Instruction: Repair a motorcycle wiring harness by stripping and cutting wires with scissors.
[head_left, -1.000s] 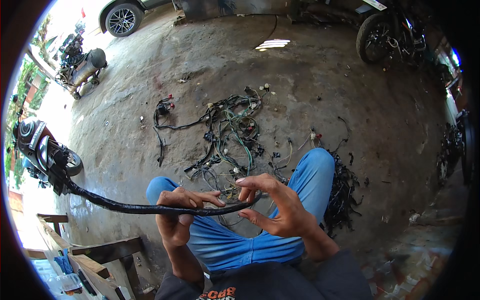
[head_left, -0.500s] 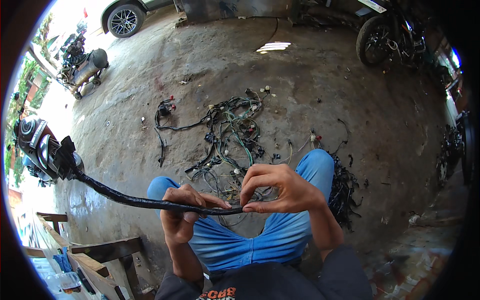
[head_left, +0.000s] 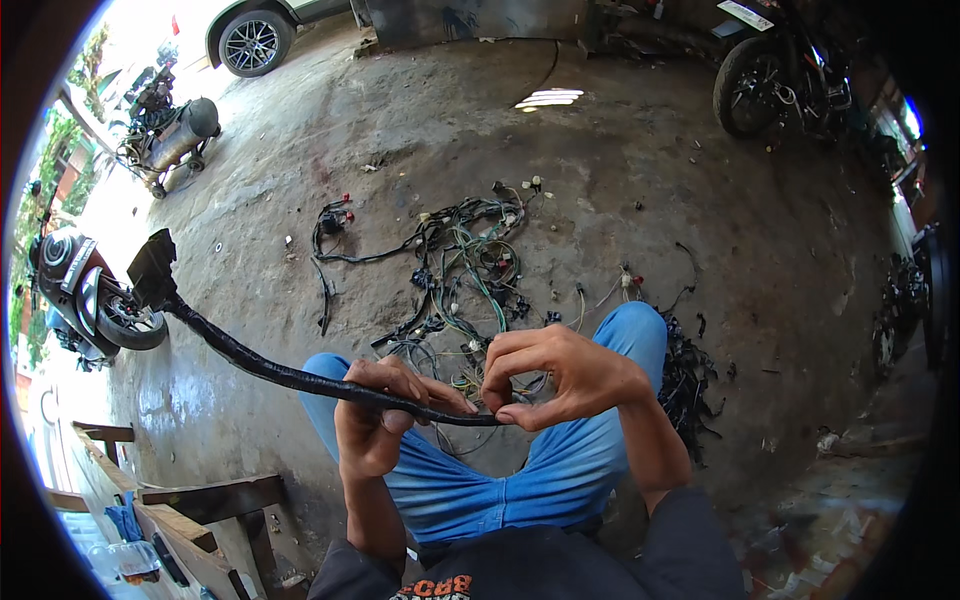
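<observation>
A black tape-wrapped wiring harness [head_left: 262, 366] stretches from the left across my lap. At its raised left end is a broad black connector-like piece [head_left: 153, 270]. My left hand [head_left: 378, 420] is wrapped round the harness, thumb below and fingers above it. At the harness's right end, the thumb and index finger of my right hand [head_left: 570, 372] pinch it, while the other fingers curl above. The tip inside that pinch is hidden. Beyond my hands, a tangle of loose wiring [head_left: 470, 240] with green, black and white wires and small connectors lies on the floor.
A heap of black scraps [head_left: 688, 390] lies beside my right knee. Wooden framing [head_left: 215, 498] stands at the lower left. Motorcycles [head_left: 75, 290] [head_left: 785, 85] are at the left and far right, an air compressor [head_left: 180, 135] at the far left, and a car wheel [head_left: 254, 44] behind.
The harness has shifted slightly right, and its left end has swung up and to the right. My left hand has moved a little right with it; the right hand keeps its pinch.
</observation>
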